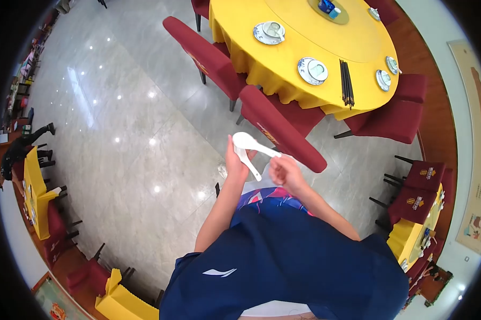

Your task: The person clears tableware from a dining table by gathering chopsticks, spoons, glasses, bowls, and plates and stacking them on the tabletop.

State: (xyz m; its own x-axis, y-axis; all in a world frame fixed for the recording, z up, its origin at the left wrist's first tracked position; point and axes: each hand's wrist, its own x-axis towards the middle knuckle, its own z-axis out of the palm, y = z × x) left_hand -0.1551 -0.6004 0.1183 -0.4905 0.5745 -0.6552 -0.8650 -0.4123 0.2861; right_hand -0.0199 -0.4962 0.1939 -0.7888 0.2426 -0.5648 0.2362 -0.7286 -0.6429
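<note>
My left hand is closed around white spoons, with one handle pointing down across its palm. Just to the right, my right hand pinches the handle end of a white spoon, whose bowl lies over the spoons in my left hand. Both hands are in front of my body, above the grey floor and beside a red chair. Beyond that chair is a round table with a yellow cloth. Plates with bowls and a bundle of black chopsticks lie on it.
More red chairs surround the round table. Other yellow-covered tables stand at the far left, lower left and right. A person in dark clothes is at the far left.
</note>
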